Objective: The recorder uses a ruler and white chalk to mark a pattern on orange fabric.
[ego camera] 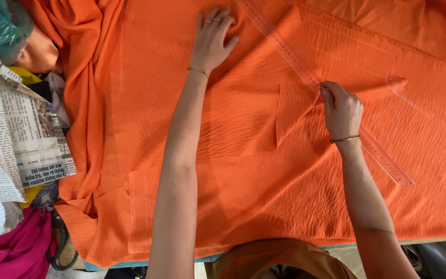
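Orange fabric [243, 170] covers the whole table, with a folded piece lying on top across the middle. My left hand [212, 39] lies flat on the fabric at the top centre, fingers spread, rings on two fingers and a thin bracelet at the wrist. My right hand [340, 108] presses down on a long clear plastic ruler [383, 155] that runs diagonally from the top centre to the lower right. Its fingertips sit at the ruler's edge, beside a small folded flap of fabric [290, 111].
Newspapers [6, 134] are stacked at the left edge, with teal cloth [1, 23] above and magenta cloth [11, 248] below. Dark scissor handles [60, 245] show at the lower left. The table's front edge [429, 240] runs along the bottom.
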